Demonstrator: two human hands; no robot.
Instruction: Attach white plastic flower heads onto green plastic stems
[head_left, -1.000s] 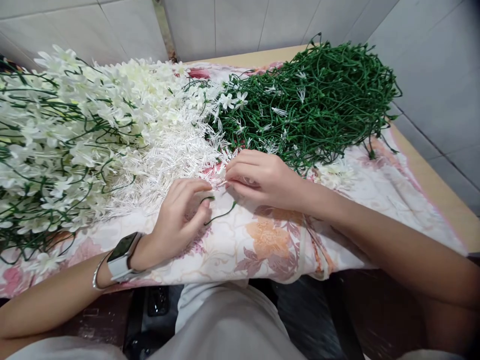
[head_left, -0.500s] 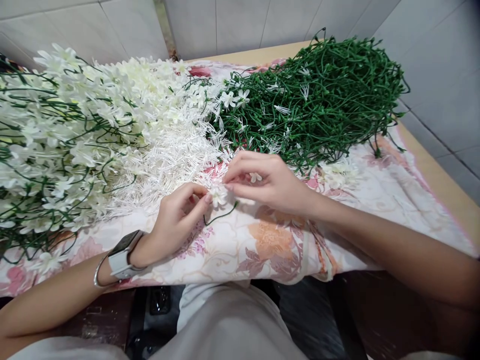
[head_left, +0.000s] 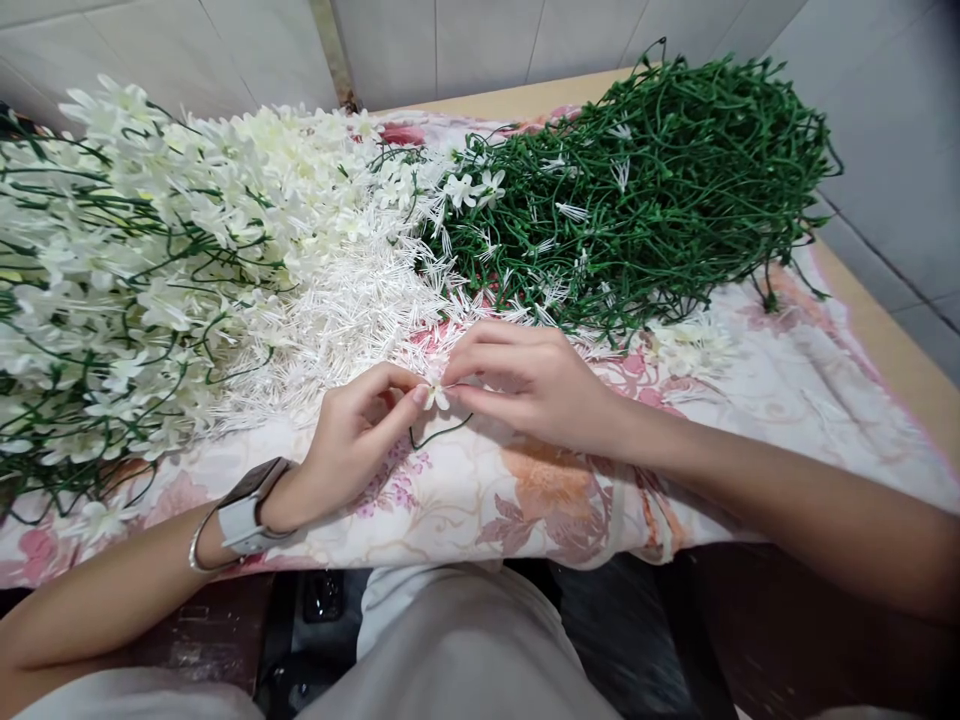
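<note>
A small white artificial flower (head_left: 436,395) sits between my two hands above the patterned cloth. My left hand (head_left: 360,425), with a watch and a bangle on its wrist, pinches the flower's left side between thumb and forefinger. Closed at the flower's right side is my right hand (head_left: 532,385), thumb and fingertips pressed together on its edge. Which part lies in that pinch is too small to make out. From the flower a thin green stem (head_left: 442,433) curves down over the cloth.
White flowers with green stems (head_left: 150,260) are heaped at the left. Loose white stamens (head_left: 352,310) lie in the middle, and a tall pile of green stems (head_left: 675,190) at the back right. Pale petals (head_left: 694,345) rest right of my hands. Floral cloth (head_left: 450,510) covers the table.
My right fingertips have come down and closer onto the flower. A small white blossom piece that showed inside my right hand is no longer seen. My left hand has hardly moved.
</note>
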